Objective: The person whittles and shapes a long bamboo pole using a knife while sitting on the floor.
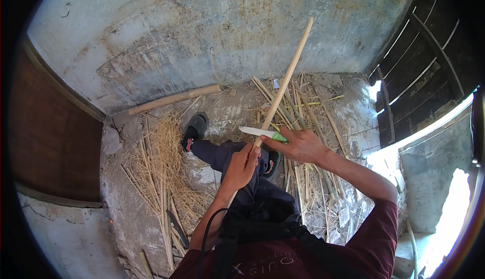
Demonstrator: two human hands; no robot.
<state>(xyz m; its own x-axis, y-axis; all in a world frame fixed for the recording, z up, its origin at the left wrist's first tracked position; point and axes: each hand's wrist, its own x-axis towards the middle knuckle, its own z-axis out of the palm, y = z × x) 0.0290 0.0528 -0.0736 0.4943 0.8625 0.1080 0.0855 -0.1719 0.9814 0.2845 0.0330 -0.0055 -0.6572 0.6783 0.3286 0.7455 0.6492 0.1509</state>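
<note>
A long, pale bamboo strip (289, 79) slants up and away from my lap, its far tip in front of the wall. My left hand (241, 168) is closed round its lower part, above my thighs. Just right of that, my right hand (301, 145) grips the green handle of a knife (252, 130). The pale blade points left and lies across the strip, just beyond my left fingers. My right thumb rests close to the strip. From this view I cannot tell whether the edge bites into it.
Curly shavings (169, 153) are heaped left of my shoe (196, 125). Several split bamboo pieces (316, 115) litter the floor at the right. A thick bamboo pole (174, 99) lies along the stained wall (166, 41). Dark wooden boards (424, 57) stand at the right, a brown door (55, 132) at the left.
</note>
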